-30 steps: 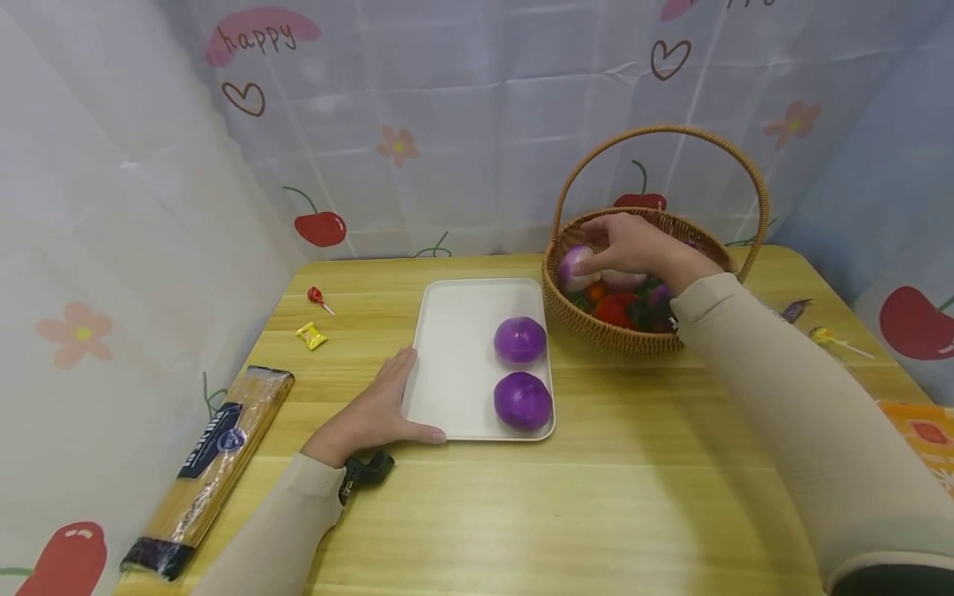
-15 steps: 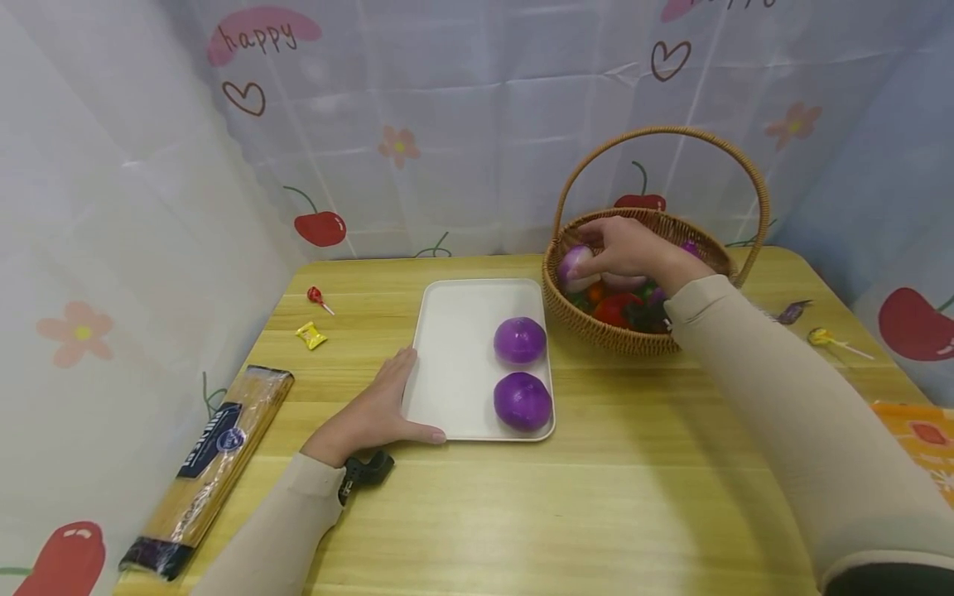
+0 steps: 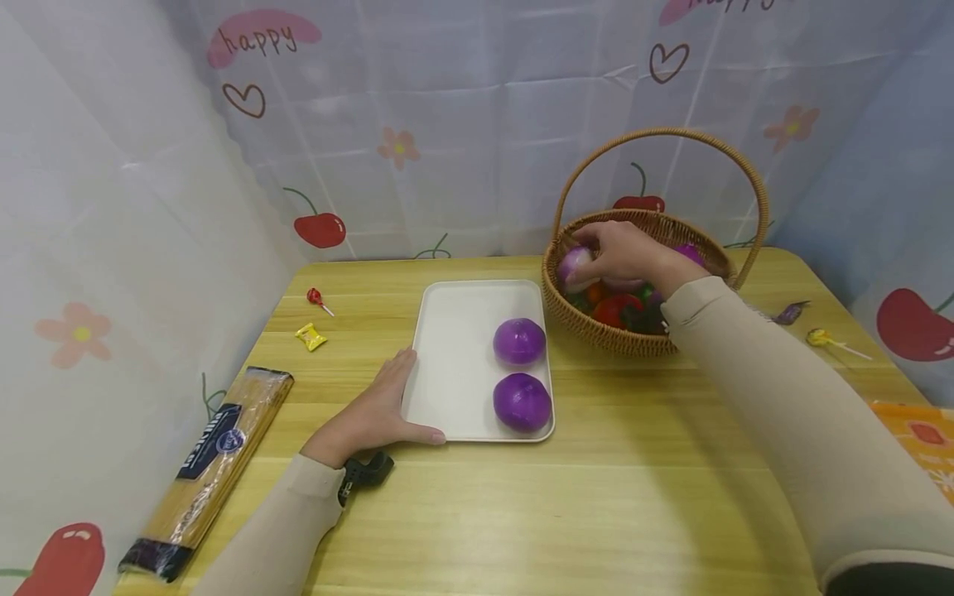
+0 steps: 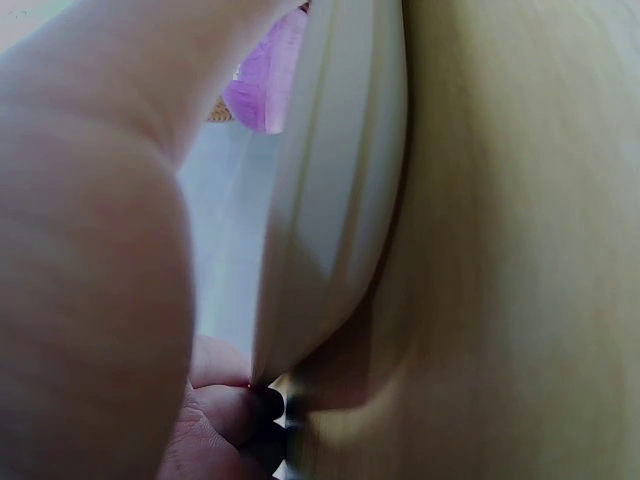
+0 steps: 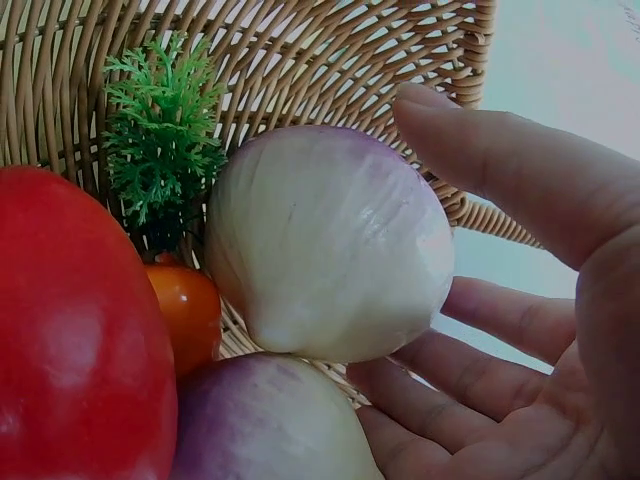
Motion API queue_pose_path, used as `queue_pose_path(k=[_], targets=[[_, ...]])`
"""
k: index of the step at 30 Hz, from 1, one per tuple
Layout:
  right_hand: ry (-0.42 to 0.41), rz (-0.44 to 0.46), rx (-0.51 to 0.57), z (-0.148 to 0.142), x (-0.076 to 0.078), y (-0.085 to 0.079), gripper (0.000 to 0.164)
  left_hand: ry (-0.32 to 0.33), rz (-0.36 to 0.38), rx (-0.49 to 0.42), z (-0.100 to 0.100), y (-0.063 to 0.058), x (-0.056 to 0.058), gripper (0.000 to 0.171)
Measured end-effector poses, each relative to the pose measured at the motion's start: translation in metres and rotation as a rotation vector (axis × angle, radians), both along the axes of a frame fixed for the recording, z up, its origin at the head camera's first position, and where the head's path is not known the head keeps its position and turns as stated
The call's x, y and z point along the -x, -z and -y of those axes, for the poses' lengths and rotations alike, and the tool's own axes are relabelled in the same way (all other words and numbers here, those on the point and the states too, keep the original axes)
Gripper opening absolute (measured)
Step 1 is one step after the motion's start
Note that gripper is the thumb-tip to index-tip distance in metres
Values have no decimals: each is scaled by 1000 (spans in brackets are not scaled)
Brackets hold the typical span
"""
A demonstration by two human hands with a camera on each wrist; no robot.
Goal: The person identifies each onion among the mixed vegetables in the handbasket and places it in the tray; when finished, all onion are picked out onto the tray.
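Observation:
My left hand [image 3: 373, 410] lies spread at the near left corner of a white tray [image 3: 455, 364], fingers along its left side and thumb along the front edge. Two purple onions [image 3: 519, 342] sit along the tray's right side. My right hand [image 3: 626, 257] reaches into a wicker basket [image 3: 596, 329]. In the right wrist view its fingers lie behind a white-and-purple onion [image 5: 330, 245], while the thumb stands a little off its upper side. A second such onion [image 5: 270, 420] lies below, beside a red vegetable [image 5: 75, 330], a small orange one [image 5: 187, 315] and a green sprig [image 5: 160, 135].
The basket's tall handle [image 3: 663, 131] arches over the right hand. At left are a noodle pack [image 3: 216, 463], a yellow candy [image 3: 311, 336] and a red lollipop [image 3: 316, 298]. A purple-wrapped candy [image 3: 792, 312], yellow lollipop [image 3: 820, 337] and orange cloth [image 3: 917, 434] are at right.
The right hand has shifted slightly lower at the onion, its forearm a little leftward. Left hand, tray and the two purple onions stay put.

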State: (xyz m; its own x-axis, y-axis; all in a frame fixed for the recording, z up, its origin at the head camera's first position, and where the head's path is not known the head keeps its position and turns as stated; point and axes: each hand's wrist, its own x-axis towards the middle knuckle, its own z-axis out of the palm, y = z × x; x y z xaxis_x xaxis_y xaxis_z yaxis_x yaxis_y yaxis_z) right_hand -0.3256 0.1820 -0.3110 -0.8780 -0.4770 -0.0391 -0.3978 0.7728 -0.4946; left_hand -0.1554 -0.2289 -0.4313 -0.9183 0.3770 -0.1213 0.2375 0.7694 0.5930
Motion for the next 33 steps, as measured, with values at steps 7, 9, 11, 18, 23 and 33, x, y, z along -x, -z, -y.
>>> queue_pose_path(k=[7,9,11,18,23,33], targets=[[-2,-17,-16,2,-2,0,84,-4,-4,-8,-1,0,-2,150],[-1,-16,-19,3,-3,0,83,-4,-6,-9,-1,0,-2,150],[3,-13,-22,3,-5,0,82,-3,-6,-8,-1,0,-2,150],[15,-10,-35,6,-8,2,78,5,-9,-16,1,1,-1,150],[9,-31,-37,6,-7,4,76,5,-9,-10,0,1,-2,150],[-4,-77,-60,7,-5,5,69,0,3,3,0,1,-2,152]])
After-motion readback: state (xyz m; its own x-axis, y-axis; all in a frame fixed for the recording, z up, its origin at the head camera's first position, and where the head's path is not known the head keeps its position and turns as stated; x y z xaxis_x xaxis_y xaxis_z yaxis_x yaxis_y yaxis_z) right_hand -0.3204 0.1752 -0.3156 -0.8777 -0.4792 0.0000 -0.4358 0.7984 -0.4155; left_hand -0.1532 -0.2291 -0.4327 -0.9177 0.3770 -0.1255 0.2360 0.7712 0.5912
